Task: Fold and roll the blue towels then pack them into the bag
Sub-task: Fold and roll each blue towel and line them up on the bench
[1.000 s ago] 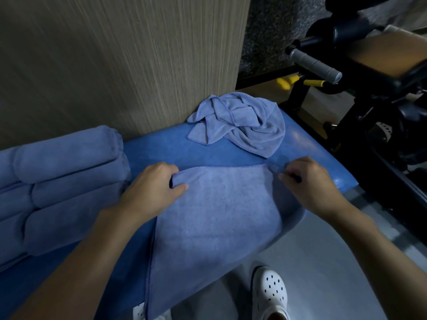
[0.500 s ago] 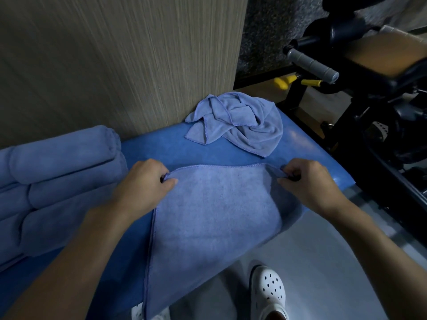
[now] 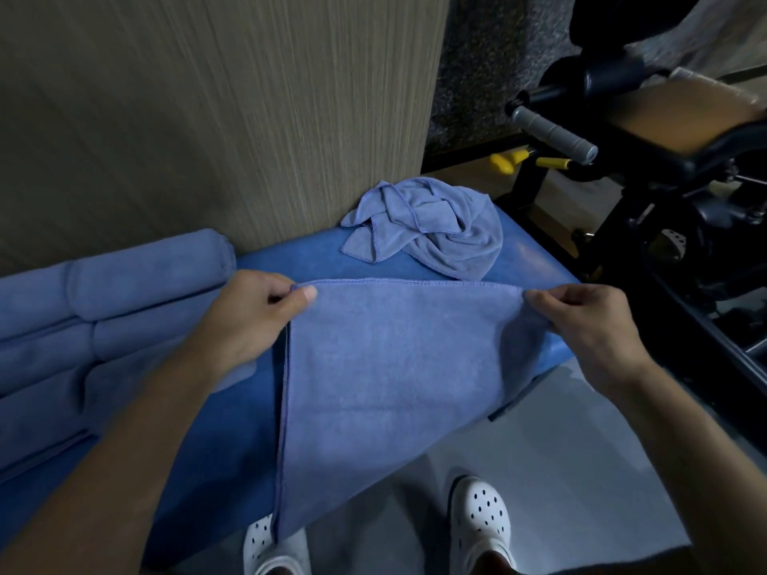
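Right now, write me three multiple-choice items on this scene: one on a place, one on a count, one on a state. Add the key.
1. Where does the crumpled towel lie?
A. on the floor
B. in a bag
C. on the bench, by the wall

2. How many white shoes show?
A. one
B. two
C. three

3. How do the left hand and right hand hold the flat towel?
A. each pinches a far corner
B. both lie flat on its middle
C. only the left touches it

Key:
1 C: it sits on the bench's far end, beside the wall.
2 B: a pair shows at the bottom of the view.
3 A: thumb and fingers of each hand close on a corner.
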